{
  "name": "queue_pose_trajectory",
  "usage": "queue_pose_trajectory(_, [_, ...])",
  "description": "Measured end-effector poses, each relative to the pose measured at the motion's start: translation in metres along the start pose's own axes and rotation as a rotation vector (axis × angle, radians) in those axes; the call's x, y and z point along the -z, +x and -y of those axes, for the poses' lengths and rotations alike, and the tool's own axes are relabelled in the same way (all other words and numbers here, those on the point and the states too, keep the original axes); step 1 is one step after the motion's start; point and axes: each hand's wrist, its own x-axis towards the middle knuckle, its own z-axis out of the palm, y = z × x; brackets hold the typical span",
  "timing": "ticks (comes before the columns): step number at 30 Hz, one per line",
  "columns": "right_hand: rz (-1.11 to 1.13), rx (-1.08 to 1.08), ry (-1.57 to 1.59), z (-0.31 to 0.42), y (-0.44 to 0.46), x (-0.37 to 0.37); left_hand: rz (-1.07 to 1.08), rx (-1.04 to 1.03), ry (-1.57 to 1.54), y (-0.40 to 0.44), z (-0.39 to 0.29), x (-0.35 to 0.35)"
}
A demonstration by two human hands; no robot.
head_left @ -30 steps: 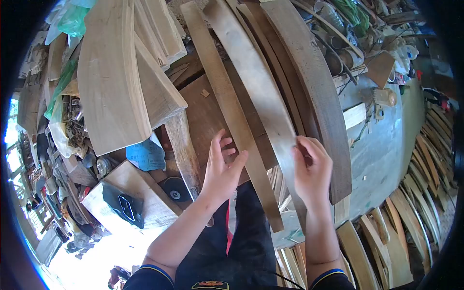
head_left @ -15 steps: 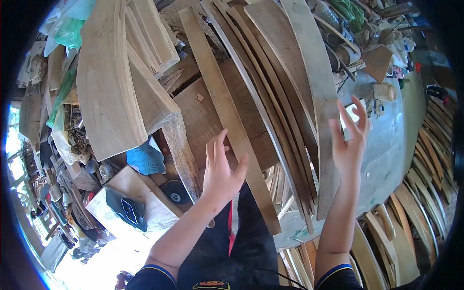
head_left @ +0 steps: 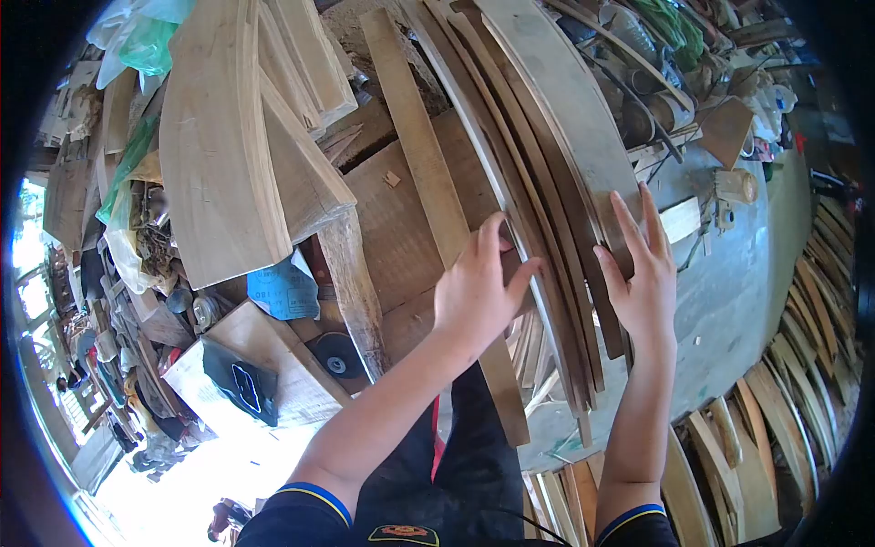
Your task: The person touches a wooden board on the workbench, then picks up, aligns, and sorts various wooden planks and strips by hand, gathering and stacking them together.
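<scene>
In the head view, several long curved wooden boards (head_left: 538,173) stand side by side on edge, leaning together. My left hand (head_left: 483,287) is at their left edge, fingers bent and thumb apart; whether it touches them I cannot tell. My right hand (head_left: 647,283) lies against the wide outer board (head_left: 567,100) on the right, fingers spread and thumb over its face. Neither hand grips anything. Left of the stack, a long narrow strip of wood (head_left: 424,150) slants down toward my legs, partly covered by my left hand.
Thick curved planks (head_left: 214,146) are piled at the left. Below them are a blue sandpaper sheet (head_left: 284,290), a dark disc (head_left: 335,356) and a black pouch (head_left: 239,381) on a wooden block. More curved boards (head_left: 766,438) line the floor at right.
My left hand has moved right, from the narrow strip to the stack. My right hand has come onto the outer board, which now sits closer against the others. The view has shifted slightly.
</scene>
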Motion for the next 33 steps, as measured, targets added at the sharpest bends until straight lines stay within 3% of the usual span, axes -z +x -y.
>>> queue_pose_trajectory(1, [-0.001, 0.008, -0.017, 0.001, 0.001, 0.000, 0.003, -0.001, 0.001, -0.001, 0.006, 0.003])
queue_pose_trajectory(3, [-0.002, 0.012, -0.034, 0.002, 0.000, -0.001, -0.229, -0.200, 0.235, -0.007, 0.023, 0.010])
queue_pose_trajectory(7, [-0.014, -0.041, -0.020, 0.004, -0.003, -0.003, -0.282, -0.180, 0.383, -0.022, 0.030, 0.035])
queue_pose_trajectory(9, [-0.029, -0.042, -0.025, 0.008, -0.003, -0.005, -0.057, 0.131, 0.001, -0.027, 0.028, 0.042])
queue_pose_trajectory(11, [-0.202, 0.095, -0.228, 0.015, -0.005, -0.002, -0.026, 0.163, -0.120, -0.029, 0.030, 0.038])
queue_pose_trajectory(13, [-0.234, 0.128, -0.148, 0.029, -0.017, -0.003, -0.008, 0.257, -0.195, -0.030, 0.025, 0.034])
queue_pose_trajectory(15, [-0.026, 0.116, 0.211, 0.046, -0.038, -0.011, -0.034, 0.270, -0.281, -0.029, 0.030, 0.028])
queue_pose_trajectory(18, [0.108, 0.031, 0.117, 0.078, -0.046, -0.031, -0.068, 0.330, -0.436, -0.026, 0.036, 0.022])
queue_pose_trajectory(19, [0.116, 0.029, -0.030, 0.079, -0.050, -0.037, -0.077, 0.382, -0.499, -0.023, 0.035, 0.022])
queue_pose_trajectory(21, [0.134, -0.120, -0.033, 0.084, -0.053, -0.043, -0.088, 0.367, -0.582, -0.022, 0.028, 0.021])
queue_pose_trajectory(28, [0.053, -0.101, -0.119, 0.066, -0.053, -0.067, -0.036, 0.430, -0.757, -0.014, 0.028, 0.001])
queue_pose_trajectory(30, [0.069, -0.116, -0.023, 0.065, -0.051, -0.062, -0.023, 0.558, -0.811, -0.009, 0.010, 0.006])
queue_pose_trajectory(33, [0.017, -0.077, -0.025, 0.061, -0.053, -0.062, -0.051, 0.521, -0.786, -0.007, 0.012, -0.005])
